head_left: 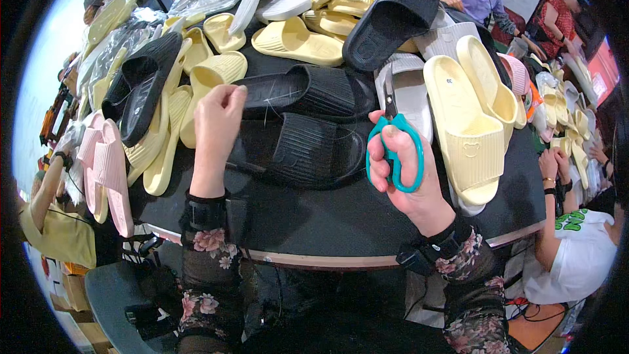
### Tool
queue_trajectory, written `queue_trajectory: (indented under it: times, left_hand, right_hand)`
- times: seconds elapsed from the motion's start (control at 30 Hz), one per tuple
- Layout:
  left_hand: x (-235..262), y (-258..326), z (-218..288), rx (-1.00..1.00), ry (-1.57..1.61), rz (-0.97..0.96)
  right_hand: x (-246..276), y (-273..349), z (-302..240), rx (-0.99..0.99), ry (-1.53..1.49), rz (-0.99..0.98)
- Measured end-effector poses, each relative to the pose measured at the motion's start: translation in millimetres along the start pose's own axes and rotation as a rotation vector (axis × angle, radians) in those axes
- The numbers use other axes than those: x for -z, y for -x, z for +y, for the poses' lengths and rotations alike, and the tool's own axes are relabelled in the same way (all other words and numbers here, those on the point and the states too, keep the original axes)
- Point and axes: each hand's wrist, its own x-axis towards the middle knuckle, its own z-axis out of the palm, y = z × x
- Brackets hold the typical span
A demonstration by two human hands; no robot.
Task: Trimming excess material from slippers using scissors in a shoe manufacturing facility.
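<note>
We see the left hand (216, 121) raised over the black table (327, 223), its fingertips pinched together just above a black slipper (308, 151); whether they grip one of the thin loose threads (270, 108) standing off the slippers, we cannot tell. The right hand (403, 170) is closed around the teal handles of a pair of scissors (394, 137), blades pointing up and away, close together. A second black slipper (308, 88) lies just behind the first. Pale yellow slippers (468, 124) sit to the right, pink ones (105, 164) at the left edge. Other people sit around the table.
</note>
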Motion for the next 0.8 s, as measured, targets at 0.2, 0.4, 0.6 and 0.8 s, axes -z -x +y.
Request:
queue_trajectory:
  times: [0.2,0.4,0.6,0.8]
  left_hand:
    - [-6,11,3,-0.257,-0.451,-0.232]
    - [-13,17,-4,-0.290,-0.399,-0.252]
    - [6,11,5,-0.033,0.096,-0.150]
    - [68,45,34,0.100,0.661,-0.105]
  right_hand:
    - [-3,0,5,0.005,-0.022,-0.027]
    - [0,-1,1,-0.004,0.002,-0.047]
    - [-3,-3,-1,0.001,0.045,0.002]
    - [-5,2,6,0.019,0.064,-0.054]
